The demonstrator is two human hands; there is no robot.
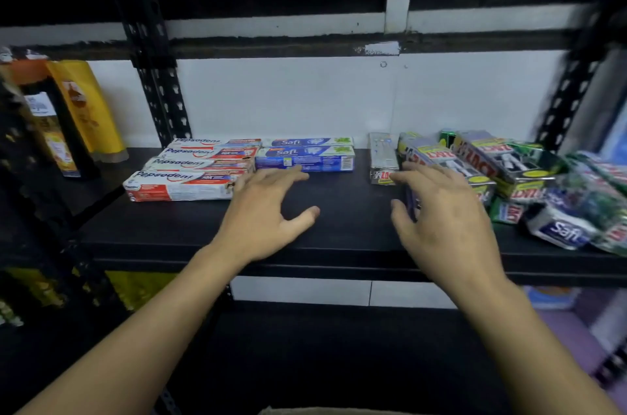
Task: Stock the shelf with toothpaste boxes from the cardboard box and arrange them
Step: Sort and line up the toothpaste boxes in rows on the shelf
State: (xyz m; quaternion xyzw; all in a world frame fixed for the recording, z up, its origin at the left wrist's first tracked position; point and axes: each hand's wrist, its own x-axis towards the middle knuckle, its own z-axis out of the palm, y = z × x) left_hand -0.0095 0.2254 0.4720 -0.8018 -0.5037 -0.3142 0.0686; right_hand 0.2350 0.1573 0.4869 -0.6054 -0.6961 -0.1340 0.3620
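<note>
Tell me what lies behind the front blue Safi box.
A second Safi box lies behind the front Safi box, near the white wall. Only its top face shows; the rest is covered.

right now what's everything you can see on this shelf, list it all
pepsodent boxes: four, white and red, shelf left, lying flat
safi boxes: two, blue and white, middle back
silver box: one, right of the safi boxes
heap of boxes: count unclear, silver and green, shelf right
yellow packs: count unclear, far left, blurred
shelf: one, black
left hand: open, beside the pepsodent boxes
right hand: open, fingers by the silver box
</note>
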